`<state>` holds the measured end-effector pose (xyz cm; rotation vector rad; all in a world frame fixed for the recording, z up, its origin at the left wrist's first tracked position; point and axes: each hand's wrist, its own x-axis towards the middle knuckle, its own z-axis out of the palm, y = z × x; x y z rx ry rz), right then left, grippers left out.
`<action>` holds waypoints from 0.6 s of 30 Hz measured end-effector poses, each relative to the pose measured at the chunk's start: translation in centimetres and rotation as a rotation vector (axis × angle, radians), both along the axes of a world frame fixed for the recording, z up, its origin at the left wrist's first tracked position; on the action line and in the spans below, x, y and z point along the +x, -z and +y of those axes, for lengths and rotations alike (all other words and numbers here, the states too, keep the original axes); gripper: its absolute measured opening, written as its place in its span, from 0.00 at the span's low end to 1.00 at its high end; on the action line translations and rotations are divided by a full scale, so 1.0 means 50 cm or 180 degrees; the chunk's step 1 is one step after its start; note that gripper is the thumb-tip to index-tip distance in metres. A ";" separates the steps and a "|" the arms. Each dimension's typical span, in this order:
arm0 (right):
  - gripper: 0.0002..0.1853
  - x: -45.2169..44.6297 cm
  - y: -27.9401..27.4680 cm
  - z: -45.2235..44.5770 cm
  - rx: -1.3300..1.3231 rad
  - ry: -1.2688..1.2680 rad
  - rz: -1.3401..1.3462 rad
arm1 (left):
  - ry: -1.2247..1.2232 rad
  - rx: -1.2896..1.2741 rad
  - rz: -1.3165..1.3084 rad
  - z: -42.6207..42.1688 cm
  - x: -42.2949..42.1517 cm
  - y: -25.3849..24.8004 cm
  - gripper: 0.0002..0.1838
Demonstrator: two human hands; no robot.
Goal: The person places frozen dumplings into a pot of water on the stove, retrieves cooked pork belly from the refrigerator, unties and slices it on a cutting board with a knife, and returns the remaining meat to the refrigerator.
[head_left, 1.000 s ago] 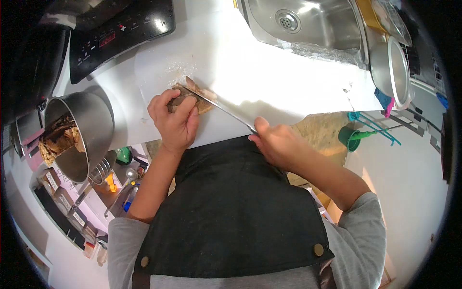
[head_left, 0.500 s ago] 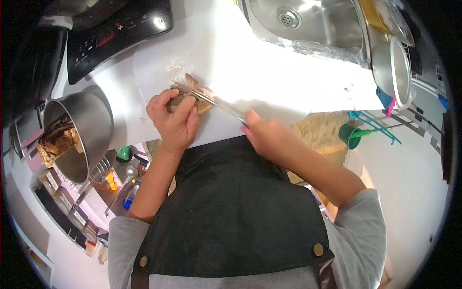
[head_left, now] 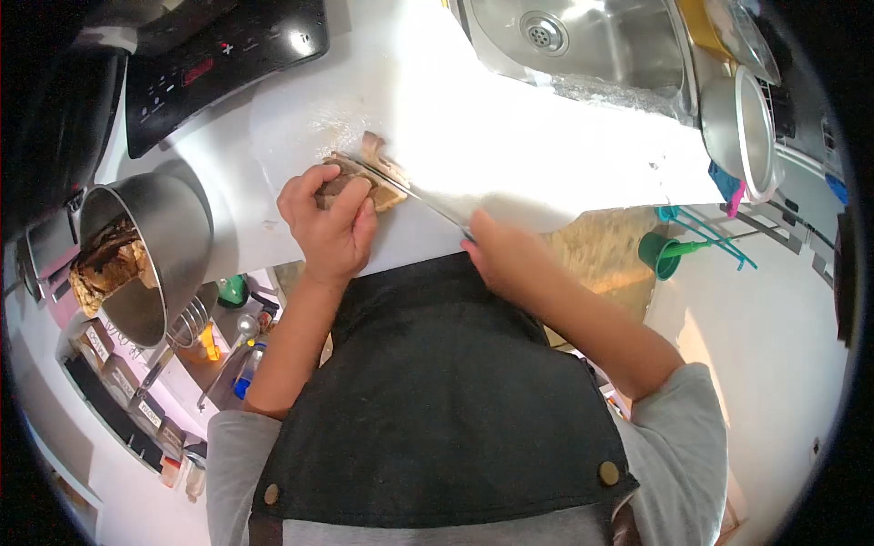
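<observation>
A brown piece of what looks like cooked meat (head_left: 389,196) lies on the white work surface (head_left: 309,100). My left hand (head_left: 332,223) presses it down from the near left side, fingers bent over it. In my right hand (head_left: 510,250), closed round the handle, is a long knife (head_left: 428,204). Its blade slants up to the left and its far part rests in the meat, just beyond my left fingertips. A thin slice (head_left: 375,150) leans away on the far side of the blade. Wet specks mark the surface beyond it.
A metal pot (head_left: 177,246) with browned pieces stands tilted at the left. Behind it is a black cooktop (head_left: 228,64). A steel sink (head_left: 601,55) lies at the back right, a pale pot (head_left: 736,132) beside it. Open drawers with utensils (head_left: 205,364) are lower left.
The slice beyond the blade has come further away from the meat. My right hand and the knife have shifted slightly to the left, while my left hand has stayed nearly in place.
</observation>
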<state>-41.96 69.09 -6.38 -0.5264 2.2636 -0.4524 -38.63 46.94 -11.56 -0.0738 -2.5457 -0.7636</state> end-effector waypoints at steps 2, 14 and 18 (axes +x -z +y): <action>0.12 0.006 0.007 0.004 0.0052 0.0090 -0.0034 | -0.0017 0.0014 -0.0004 0.002 0.001 -0.003 0.11; 0.14 -0.002 -0.005 0.072 0.0324 -0.0025 0.0482 | -0.0062 -0.0013 0.0014 0.004 0.001 -0.019 0.10; 0.14 -0.047 -0.064 0.105 -0.0487 0.0046 0.0006 | -0.0154 -0.0147 -0.0334 0.000 -0.010 -0.082 0.12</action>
